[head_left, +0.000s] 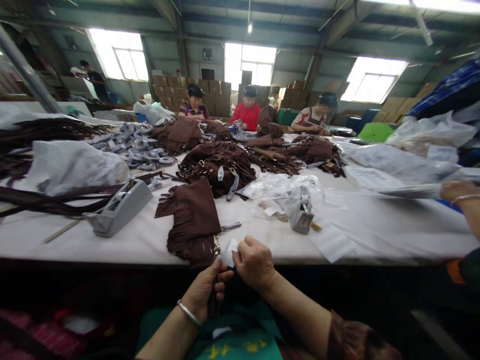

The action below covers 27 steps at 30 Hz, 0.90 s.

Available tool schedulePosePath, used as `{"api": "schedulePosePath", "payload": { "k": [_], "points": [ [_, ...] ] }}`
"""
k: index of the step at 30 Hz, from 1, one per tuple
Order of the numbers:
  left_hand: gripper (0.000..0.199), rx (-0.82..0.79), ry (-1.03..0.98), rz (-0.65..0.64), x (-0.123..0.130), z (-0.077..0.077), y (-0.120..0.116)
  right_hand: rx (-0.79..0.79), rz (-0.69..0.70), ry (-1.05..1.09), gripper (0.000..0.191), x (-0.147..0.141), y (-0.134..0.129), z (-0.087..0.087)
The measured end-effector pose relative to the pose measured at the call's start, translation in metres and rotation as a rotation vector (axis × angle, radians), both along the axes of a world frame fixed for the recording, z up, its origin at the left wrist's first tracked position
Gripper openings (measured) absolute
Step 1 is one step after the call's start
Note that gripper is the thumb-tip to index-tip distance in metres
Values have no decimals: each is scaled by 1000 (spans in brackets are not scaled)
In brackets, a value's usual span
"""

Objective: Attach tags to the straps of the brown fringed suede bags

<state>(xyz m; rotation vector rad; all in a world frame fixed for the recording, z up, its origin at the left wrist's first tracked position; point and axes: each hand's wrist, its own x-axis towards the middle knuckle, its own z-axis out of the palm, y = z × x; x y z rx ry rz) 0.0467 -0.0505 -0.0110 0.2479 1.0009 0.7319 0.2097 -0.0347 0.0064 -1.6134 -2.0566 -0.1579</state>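
A dark brown fringed bag [197,207] lies at the table's front edge, its fringe spread to the left and below. My left hand [206,290] is closed around the brown strap [214,304], just under the gold clasp [216,241] at the bag's corner. Beside it, my right hand [255,262] pinches a small, thin white piece of wrapping [228,252], which reaches across to the clasp. Whether that piece is paper or film, I cannot tell. A grey-wrapped strip [231,226] rests just behind the hands.
A grey tape dispenser [119,207] stands left and a smaller one [301,217] right, near clear plastic bags [277,186]. Brown fringed bags [221,162] are heaped behind, beside wrapped coils [135,145]. Several people sit across the table; another person's hand [459,191] reaches in at right.
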Motion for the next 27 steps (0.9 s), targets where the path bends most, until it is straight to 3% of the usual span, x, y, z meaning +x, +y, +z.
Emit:
{"api": "schedulePosePath", "payload": {
  "k": [3, 7, 10, 15, 20, 23, 27],
  "points": [
    [45, 46, -32, 32, -1, -5, 3, -1, 124, -30, 20, -4, -29, -10],
    [44, 193, 152, 38, 0, -15, 1, -85, 275, -59, 17, 4, -70, -27],
    [41, 315, 304, -1, 2, -18, -3, -224, 340, 20, 17, 17, -81, -32],
    [38, 477, 565, -28, 5, -16, -4, -398, 194, 410, 30, 20, -51, -17],
    [33, 576, 678, -47, 8, -12, -3, -516, 216, 482, 22, -11, -14, -15],
    [33, 518, 637, -98, 0, -14, -9, -572, 249, 641, 27, -15, -8, -27],
    [38, 310, 443, -250, -19, -18, -24, -686, 256, 884, 23, 3, -14, -42]
  ]
}}
